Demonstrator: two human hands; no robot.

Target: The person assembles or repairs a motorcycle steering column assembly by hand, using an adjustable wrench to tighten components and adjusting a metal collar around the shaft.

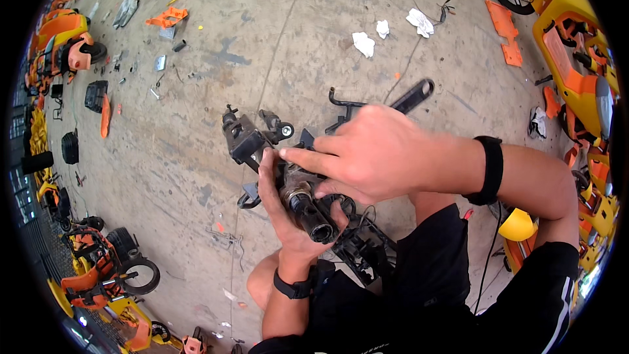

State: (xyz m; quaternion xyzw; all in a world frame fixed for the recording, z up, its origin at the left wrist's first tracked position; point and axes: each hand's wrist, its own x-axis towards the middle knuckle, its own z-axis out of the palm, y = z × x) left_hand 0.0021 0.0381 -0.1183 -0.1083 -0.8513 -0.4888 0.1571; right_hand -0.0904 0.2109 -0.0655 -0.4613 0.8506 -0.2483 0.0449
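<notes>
In front of me is a dirty black metal frame part (304,208) with a hollow round tube end tilted toward me. My left hand (283,226) is wrapped round it from below, its fingers on the left side and its thumb by the tube's mouth. Across the top comes my right hand (377,154), its index finger stretched over the part to my left fingertips and its thumb against the side. Black brackets (250,145) stick out beyond my left fingers. A flat black arm with a slot (414,95) shows past my right hand, which hides its lower end.
Below the part lies a tangle of black frame pieces and cables (363,246) by my knees. White crumpled papers (362,44) and orange panels (503,31) lie on the concrete floor. Yellow and orange scooters (573,46) line the right; a partly stripped one (108,262) stands left.
</notes>
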